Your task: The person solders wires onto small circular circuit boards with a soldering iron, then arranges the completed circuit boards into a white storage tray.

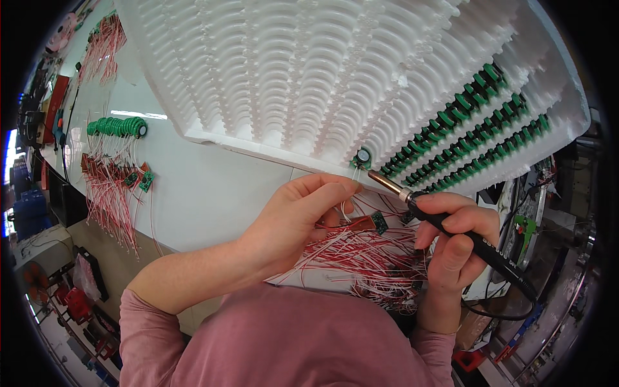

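My left hand (300,209) is closed in a pinch on thin white wires (345,211) just below the front edge of a white foam tray. The wires lead toward a small round green part (362,157) with a pale centre, sitting at that edge. A soldering iron (389,184) lies in my right hand (459,240), fingers wrapped round its black handle. Its tip points up and left, close beside the green part; whether they touch I cannot tell. Under my hands is a small green circuit board (379,223) among a heap of red and white wires (351,258).
The foam tray (238,148) fills the far side, with rows of green ring-shaped parts (445,122) in its right slots. On the left of the white table (193,193) lie a row of green rings (116,127) and more wired boards (113,187). The iron's black cable (500,317) loops at right.
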A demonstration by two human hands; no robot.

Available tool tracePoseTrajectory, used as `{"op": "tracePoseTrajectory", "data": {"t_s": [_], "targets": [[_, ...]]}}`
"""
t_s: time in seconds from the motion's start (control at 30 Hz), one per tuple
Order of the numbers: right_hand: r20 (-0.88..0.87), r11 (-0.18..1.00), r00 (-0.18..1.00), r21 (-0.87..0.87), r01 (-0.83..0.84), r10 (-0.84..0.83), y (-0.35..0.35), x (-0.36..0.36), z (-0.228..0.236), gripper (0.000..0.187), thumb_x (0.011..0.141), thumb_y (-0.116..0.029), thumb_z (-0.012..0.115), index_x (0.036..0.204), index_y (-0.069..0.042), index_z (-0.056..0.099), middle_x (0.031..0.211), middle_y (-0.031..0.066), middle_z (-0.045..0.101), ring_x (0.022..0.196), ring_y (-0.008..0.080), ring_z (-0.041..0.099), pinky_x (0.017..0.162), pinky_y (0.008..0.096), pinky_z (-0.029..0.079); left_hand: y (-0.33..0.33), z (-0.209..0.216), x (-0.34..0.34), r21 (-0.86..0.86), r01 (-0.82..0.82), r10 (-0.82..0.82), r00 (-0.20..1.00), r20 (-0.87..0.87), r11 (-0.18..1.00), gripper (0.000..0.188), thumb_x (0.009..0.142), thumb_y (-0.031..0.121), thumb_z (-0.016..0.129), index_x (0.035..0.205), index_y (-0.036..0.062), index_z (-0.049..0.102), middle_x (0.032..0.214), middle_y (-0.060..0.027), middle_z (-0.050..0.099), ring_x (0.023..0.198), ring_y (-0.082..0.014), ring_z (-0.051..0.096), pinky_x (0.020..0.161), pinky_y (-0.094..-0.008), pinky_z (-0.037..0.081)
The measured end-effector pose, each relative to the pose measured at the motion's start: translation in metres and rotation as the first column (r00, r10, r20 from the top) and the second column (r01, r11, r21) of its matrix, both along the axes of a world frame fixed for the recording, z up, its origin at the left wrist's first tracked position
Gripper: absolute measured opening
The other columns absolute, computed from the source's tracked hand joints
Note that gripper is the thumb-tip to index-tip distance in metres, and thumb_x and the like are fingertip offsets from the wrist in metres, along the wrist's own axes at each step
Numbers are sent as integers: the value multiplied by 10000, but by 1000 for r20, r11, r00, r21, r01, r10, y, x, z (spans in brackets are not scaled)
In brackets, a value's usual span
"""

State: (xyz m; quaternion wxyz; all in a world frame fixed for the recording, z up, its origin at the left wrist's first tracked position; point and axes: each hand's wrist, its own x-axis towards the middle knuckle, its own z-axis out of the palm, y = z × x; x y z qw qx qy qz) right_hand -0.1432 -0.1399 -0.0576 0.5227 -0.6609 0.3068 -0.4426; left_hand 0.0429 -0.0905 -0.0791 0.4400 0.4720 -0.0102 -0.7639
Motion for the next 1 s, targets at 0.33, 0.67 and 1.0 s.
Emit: {"op": "tracePoseTrajectory", "data": {"t_s": [0.33,0.67,1.0], "targets": [[-6,1000,1000,-5,-12,12,0,-1,0,321,874,-335,495,894,-27,404,949,237,561,537,94,501,544,201,438,3,-1,1,-63,9,-11,1000,-25,998,164,834,199,571,896,47,563,757,14,539,569,-9,395,464,-154,301],[-4,999,999,-10,35,-35,-1,0,0,338,873,-352,490,890,-24,409,940,239,563,514,92,491,521,195,432,-1,1,0,-15,14,-13,1000,21,1000,172,837,210,565,895,49,563,777,15,545,582,-10,406,469,-152,306],[-12,999,999,-9,32,-32,-1,-1,-1,343,872,-355,491,891,-23,408,942,238,563,516,90,492,520,195,432,2,-2,-1,-38,-31,30,999,-26,999,183,843,214,555,914,46,562,788,-1,550,580,-13,408,463,-147,303]]}}
